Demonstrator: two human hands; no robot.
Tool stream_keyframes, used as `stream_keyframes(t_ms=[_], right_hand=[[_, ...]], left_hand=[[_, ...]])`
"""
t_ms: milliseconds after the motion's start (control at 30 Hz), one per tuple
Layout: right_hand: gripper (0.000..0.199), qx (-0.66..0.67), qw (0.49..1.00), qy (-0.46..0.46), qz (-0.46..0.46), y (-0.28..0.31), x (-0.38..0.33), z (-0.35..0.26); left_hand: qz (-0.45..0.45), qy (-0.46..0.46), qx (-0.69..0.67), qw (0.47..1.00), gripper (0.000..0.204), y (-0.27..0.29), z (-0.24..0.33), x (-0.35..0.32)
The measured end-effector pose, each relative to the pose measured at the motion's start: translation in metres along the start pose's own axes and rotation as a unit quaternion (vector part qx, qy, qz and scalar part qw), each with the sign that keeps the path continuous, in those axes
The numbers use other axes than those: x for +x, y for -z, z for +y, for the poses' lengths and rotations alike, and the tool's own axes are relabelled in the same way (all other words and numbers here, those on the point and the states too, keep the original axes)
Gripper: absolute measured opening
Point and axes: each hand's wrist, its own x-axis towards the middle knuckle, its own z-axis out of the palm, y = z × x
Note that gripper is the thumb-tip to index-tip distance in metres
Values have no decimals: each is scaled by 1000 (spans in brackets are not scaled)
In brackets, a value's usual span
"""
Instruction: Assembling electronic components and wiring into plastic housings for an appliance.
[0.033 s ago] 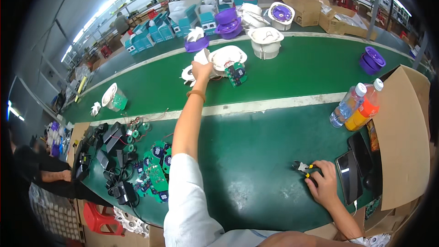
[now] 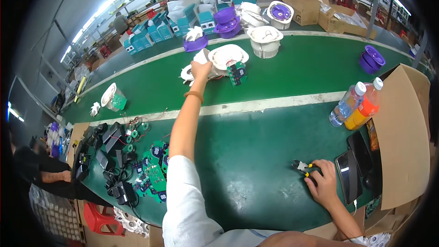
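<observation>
Left hand (image 2: 201,69) is holding a white plastic piece (image 2: 201,56) at the upper centre, with almost nothing changing.

Between the two frames, the white round housing (image 2: 224,54) and its hanging green circuit board (image 2: 237,73) seem to be shifting very slightly rightward against the green conveyor strip (image 2: 311,64); the whole view is also moving a little, so I judge this cautiously. For the work, this is probably meaning only a small adjustment, no new step. The left grip is staying closed on the white piece, just beside the housing. At the lower right, the right hand (image 2: 324,184) is keeping its fingers around the yellow-handled side cutters (image 2: 302,166), which are resting on the bench (image 2: 256,142).
</observation>
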Motion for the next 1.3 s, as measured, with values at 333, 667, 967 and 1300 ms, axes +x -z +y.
stream_keyframes(t_ms=[333, 667, 967, 1300], right_hand=[[22, -2, 1000, -2, 16, 1, -4, -3], [19, -23, 999, 0, 33, -2, -3, 3], [18, -12, 1000, -13, 9, -3, -2, 0], [21, -8, 999, -43, 2, 2, -1, -4]], left_hand=[[-313, 199, -334, 867, 20, 127, 14, -123], [-427, 235, -227, 843, 44, 248, -6, -252], [-206, -181, 77, 959, 75, 155, 15, -108], [-60, -469, 476, 742, 22, 35, -27, -24]])
